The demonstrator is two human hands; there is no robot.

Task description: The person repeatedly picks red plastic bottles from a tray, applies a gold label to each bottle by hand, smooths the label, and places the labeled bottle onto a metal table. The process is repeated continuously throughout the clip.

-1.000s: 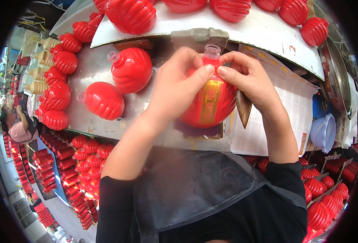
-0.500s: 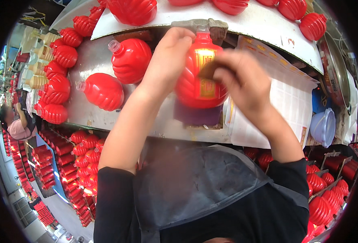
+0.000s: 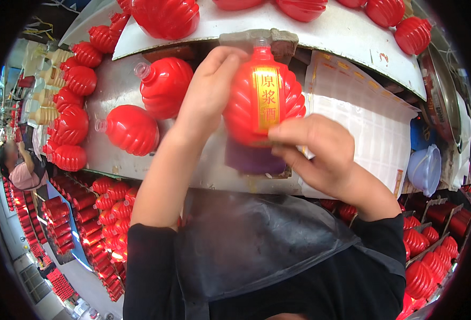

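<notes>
A round, ribbed red bottle (image 3: 241, 101) with a clear neck lies in front of me, its neck pointing to the far side. Down its middle runs a gold label (image 3: 268, 98) with red characters. My left hand (image 3: 214, 80) is closed on the bottle's left side near the neck, steadying it. At the label's lower end my right hand (image 3: 318, 152) is pinched, thumb and fingertips together; what sits between them, if anything, is hidden. A purple pad (image 3: 257, 160) shows under the bottle's near end. Two more red bottles, one upper (image 3: 166, 88) and one lower (image 3: 131, 129), lie to the left.
White sheets of labels (image 3: 358, 128) cover the bench's right part. A raised white shelf (image 3: 331, 40) across the back bears several red bottles. More bottles (image 3: 70, 125) line the left edge. A pale blue bucket (image 3: 424, 169) hangs at the right. Another person (image 3: 26, 168) is far left.
My right hand has moved down from the label's middle to its lower end, and the brown piece it held no longer shows. The label's characters are now uncovered. My left hand stays on the bottle.
</notes>
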